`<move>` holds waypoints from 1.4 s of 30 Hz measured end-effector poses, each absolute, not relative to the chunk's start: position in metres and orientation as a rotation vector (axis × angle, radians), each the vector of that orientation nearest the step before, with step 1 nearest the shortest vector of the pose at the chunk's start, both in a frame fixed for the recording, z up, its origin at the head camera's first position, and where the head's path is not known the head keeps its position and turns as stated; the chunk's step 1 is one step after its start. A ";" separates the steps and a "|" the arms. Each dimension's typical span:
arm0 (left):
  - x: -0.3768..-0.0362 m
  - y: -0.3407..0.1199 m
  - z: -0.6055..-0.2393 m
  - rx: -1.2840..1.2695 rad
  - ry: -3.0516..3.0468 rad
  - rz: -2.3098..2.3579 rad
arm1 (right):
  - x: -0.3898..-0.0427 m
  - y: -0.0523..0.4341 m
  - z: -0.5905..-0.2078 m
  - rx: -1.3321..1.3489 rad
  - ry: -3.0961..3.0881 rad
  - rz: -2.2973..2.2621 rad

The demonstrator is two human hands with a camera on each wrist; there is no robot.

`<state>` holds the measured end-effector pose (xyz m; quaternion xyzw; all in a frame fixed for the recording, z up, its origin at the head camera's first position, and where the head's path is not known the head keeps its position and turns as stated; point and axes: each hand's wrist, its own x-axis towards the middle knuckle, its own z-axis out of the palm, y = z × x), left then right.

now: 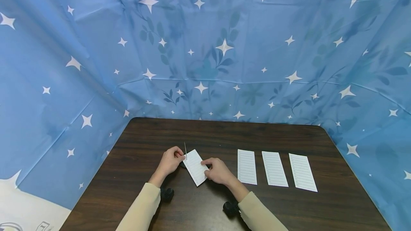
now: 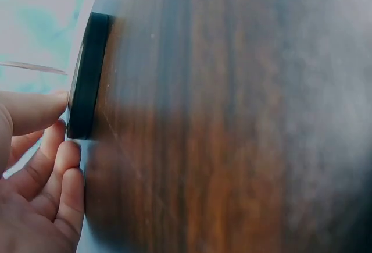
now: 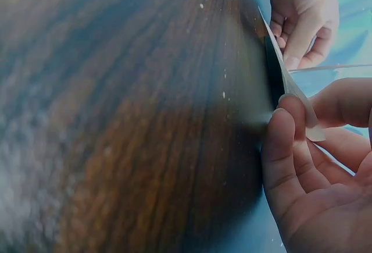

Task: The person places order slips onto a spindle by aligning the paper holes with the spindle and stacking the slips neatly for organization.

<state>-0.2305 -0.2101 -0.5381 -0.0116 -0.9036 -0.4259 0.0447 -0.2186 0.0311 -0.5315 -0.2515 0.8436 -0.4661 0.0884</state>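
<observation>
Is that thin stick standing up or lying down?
Standing up: in the head view the thin stick rises beside the left hand, and the left wrist view shows its black base flat on the table.

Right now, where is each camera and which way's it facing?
Head: on the head, facing forward-down at the table; left hand, right hand, sleeves show.
Left wrist: on that wrist, facing the black base; left hand shows.
Right wrist: on that wrist, facing the paper; both hands show.
Shared by head and right wrist: paper, both hands.
</observation>
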 end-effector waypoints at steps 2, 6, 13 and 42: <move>-0.230 -0.211 -0.538 -0.065 -2.766 -1.300 | -0.219 0.032 -0.532 -0.739 2.500 -1.399; -0.230 -0.214 -0.538 -0.113 -2.800 -1.288 | -0.219 0.033 -0.532 -0.727 2.483 -1.411; -0.228 -0.218 -0.535 -0.146 -2.844 -1.333 | -0.217 0.036 -0.528 -0.731 2.479 -1.398; -0.226 -0.220 -0.533 -0.113 -2.835 -1.442 | -0.201 0.067 -0.509 -0.813 2.645 -1.191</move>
